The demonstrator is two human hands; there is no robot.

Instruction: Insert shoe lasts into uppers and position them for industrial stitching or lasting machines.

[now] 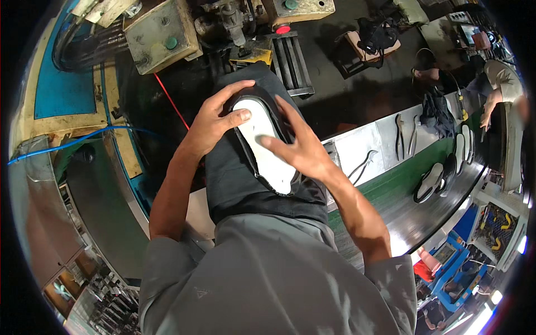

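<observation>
A black shoe upper [249, 149] lies sole side up over my lap, its white insole board [258, 142] facing me and the dark upper edge standing up around it. My left hand [219, 111] grips one end at the far left, thumb pressed on the white board and fingers round the dark rim. Across the right side lies my right hand [304, 149], its thumb over the middle of the board and its fingers along the far right rim. The right thumb is slightly blurred. Whether a last fills the shoe is hidden.
Several pliers [400, 137] lie on a metal ledge at right, beside a green conveyor belt [371, 187] carrying more shoes [430, 183]. Ahead stands a machine with a button box [162, 39] and red button [283, 29]. Another person [499, 84] works far right. A blue hose [72, 143] crosses the left.
</observation>
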